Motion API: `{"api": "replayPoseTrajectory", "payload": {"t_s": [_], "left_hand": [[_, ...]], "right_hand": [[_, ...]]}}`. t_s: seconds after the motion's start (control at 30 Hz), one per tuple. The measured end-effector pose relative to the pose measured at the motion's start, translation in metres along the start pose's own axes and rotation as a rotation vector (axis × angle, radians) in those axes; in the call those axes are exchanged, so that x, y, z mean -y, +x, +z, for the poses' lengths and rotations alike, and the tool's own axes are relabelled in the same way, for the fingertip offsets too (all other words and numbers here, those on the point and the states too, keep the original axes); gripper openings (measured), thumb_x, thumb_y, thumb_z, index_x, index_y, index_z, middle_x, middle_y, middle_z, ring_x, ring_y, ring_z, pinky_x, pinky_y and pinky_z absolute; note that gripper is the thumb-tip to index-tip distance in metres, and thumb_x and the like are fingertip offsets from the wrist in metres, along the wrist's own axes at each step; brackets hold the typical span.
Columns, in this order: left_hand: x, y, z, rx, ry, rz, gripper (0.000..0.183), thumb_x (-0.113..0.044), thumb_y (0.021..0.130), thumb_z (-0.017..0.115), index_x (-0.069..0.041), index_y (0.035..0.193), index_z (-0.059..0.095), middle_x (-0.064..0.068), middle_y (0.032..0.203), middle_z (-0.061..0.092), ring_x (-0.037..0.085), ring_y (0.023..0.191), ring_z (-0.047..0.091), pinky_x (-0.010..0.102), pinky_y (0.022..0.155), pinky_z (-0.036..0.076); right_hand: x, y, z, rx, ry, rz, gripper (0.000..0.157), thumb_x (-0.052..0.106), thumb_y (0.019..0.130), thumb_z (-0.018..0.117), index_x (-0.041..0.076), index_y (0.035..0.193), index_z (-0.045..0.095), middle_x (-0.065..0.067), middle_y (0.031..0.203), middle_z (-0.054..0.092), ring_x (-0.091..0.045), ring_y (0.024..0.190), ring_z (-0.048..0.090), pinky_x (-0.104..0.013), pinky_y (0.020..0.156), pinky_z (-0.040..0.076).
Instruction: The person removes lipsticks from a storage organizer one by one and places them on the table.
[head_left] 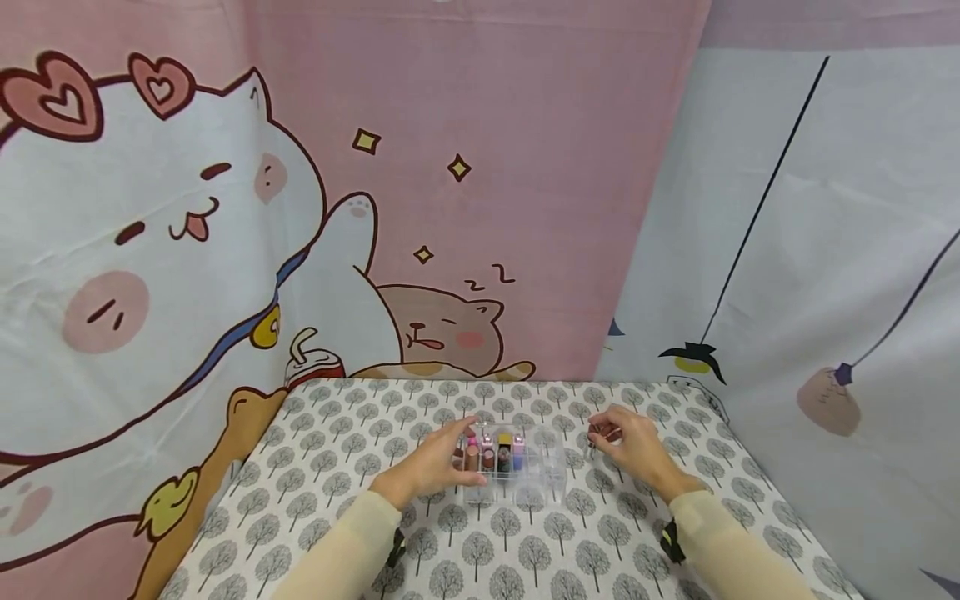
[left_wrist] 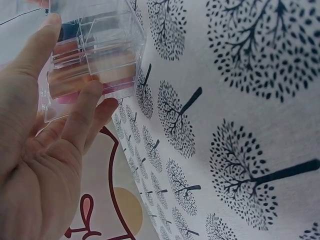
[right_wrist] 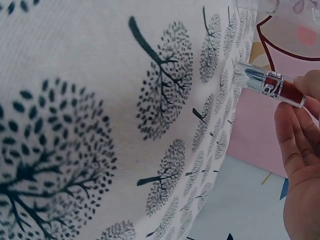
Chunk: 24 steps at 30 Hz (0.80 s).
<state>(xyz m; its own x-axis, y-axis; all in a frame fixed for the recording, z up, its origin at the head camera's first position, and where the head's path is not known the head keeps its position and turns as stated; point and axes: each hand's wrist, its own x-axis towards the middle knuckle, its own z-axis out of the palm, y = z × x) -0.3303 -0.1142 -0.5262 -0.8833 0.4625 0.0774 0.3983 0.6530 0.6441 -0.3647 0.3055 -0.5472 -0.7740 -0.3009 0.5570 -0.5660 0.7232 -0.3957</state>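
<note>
A clear plastic organizer lies on the table, its left compartments holding several lipsticks and lip glosses. My left hand holds it at the left end, thumb on the near side and fingers on the far side. In the left wrist view, the fingertips touch the clear wall beside the tubes. To the right of the organizer, my right hand pinches a small lip gloss tube by its dark red end. Its transparent end points away from the fingers, above the cloth.
A white cloth with grey tree prints covers the table. A pink and white curtain with cartoon animals hangs behind it, and a pale printed one hangs on the right. The organizer's right compartments look see-through.
</note>
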Motion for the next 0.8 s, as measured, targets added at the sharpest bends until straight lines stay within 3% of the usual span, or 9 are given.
{"api": "replayPoseTrajectory", "payload": {"t_s": [0.23, 0.5, 0.67, 0.8], "left_hand": [[-0.0017, 0.0025, -0.0008, 0.001, 0.008, 0.000, 0.116, -0.047, 0.094, 0.098, -0.020, 0.185, 0.031, 0.017, 0.184, 0.047, 0.051, 0.169, 0.046, 0.077, 0.137, 0.040], [-0.0005, 0.0041, -0.0002, -0.006, 0.014, -0.005, 0.117, -0.048, 0.093, 0.098, -0.020, 0.185, 0.031, 0.018, 0.187, 0.042, 0.053, 0.170, 0.043, 0.078, 0.137, 0.039], [0.0012, 0.0025, 0.0018, -0.005, -0.003, 0.003, 0.117, -0.045, 0.093, 0.099, -0.017, 0.184, 0.032, 0.017, 0.177, 0.055, 0.045, 0.155, 0.060, 0.072, 0.132, 0.050], [0.0030, 0.0019, 0.0034, -0.007, -0.006, 0.008, 0.116, -0.045, 0.093, 0.100, -0.016, 0.184, 0.033, 0.015, 0.172, 0.059, 0.042, 0.150, 0.064, 0.070, 0.130, 0.053]], "right_hand": [[-0.0043, -0.0033, 0.0031, 0.040, -0.004, 0.037, 0.023, 0.002, 0.097, 0.094, 0.008, 0.118, 0.085, -0.004, 0.103, 0.081, -0.013, 0.088, 0.079, -0.034, 0.078, 0.074], [-0.0052, -0.0033, 0.0044, 0.044, 0.002, 0.038, 0.026, 0.002, 0.098, 0.093, 0.005, 0.122, 0.084, -0.008, 0.109, 0.082, -0.021, 0.090, 0.081, -0.039, 0.079, 0.075], [-0.0054, -0.0050, 0.0043, 0.060, 0.005, 0.060, 0.026, 0.006, 0.099, 0.093, 0.007, 0.123, 0.084, -0.008, 0.113, 0.083, -0.023, 0.094, 0.081, -0.040, 0.081, 0.075], [-0.0055, -0.0060, 0.0058, 0.055, -0.017, 0.062, 0.026, 0.010, 0.099, 0.094, 0.009, 0.124, 0.084, -0.008, 0.115, 0.083, -0.025, 0.096, 0.080, -0.041, 0.084, 0.075]]}}
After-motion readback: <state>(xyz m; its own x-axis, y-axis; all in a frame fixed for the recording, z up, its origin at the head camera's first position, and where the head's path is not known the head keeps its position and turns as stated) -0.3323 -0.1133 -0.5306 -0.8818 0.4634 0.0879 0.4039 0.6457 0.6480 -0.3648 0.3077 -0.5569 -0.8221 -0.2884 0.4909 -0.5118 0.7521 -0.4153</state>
